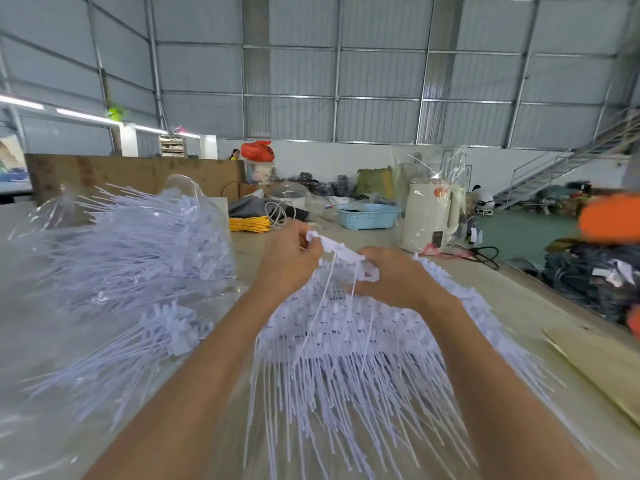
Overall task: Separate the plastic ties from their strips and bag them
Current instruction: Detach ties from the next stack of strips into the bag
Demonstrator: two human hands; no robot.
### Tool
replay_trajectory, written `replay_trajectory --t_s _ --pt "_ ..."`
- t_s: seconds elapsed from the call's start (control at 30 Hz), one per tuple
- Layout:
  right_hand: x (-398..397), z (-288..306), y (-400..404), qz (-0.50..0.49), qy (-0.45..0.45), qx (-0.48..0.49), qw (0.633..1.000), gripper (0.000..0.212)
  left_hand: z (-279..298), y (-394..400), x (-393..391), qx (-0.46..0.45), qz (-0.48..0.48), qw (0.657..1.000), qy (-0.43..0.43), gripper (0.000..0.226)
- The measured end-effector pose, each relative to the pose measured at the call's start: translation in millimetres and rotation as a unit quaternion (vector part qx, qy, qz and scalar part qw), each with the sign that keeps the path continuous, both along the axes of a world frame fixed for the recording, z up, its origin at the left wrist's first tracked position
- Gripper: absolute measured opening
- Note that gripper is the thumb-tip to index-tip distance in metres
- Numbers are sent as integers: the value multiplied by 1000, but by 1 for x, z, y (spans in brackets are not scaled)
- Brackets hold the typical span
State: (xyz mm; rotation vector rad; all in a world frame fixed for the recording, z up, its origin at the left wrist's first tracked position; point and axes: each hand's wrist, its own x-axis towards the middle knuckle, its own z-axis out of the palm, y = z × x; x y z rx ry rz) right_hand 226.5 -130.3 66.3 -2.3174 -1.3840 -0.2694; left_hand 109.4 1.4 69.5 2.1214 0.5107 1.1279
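Now the left hand (289, 252) and right hand (388, 275) each pinch an end of one tie strip (341, 252) mid-surface. Separation is underway. Next likely calls for twisting the remaining ties (325, 296) free.

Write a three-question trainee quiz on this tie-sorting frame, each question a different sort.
1. True or false: both hands grip the white strip.
2. The blue basket sits: A) in front of the hands, B) on the table beyond them, C) on the floor.
3. Fill in: the loose ties at left lie in a clear plastic ____.

Key: 1 true: left hand and right hand hold its ends. 2 B. 3 bag.
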Motion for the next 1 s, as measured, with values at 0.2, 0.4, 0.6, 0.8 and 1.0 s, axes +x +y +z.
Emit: replay_trajectory --t_s 0.2,0.4,0.6,0.8,1.0 --pt "-27 43 -18 54 -233 206 949 39 -3 16 -3 -237 -115 954 -142 5" --pt "-21 25 -12 -7 -150 29 988 67 -6 38 -7 -209 -36 958 -191 22" --pt "23 17 -32 -118 -42 -98 987 83 -10 54 -5 -177 35 969 -166 3" --pt "51 15 -73 -230 23 -129 964 97 -15 57 -9 -248 73 962 -81 16" --pt "40 18 -59 -212 -28 -145 966 98 -18 29 -6 -243 -49 967 58 5"
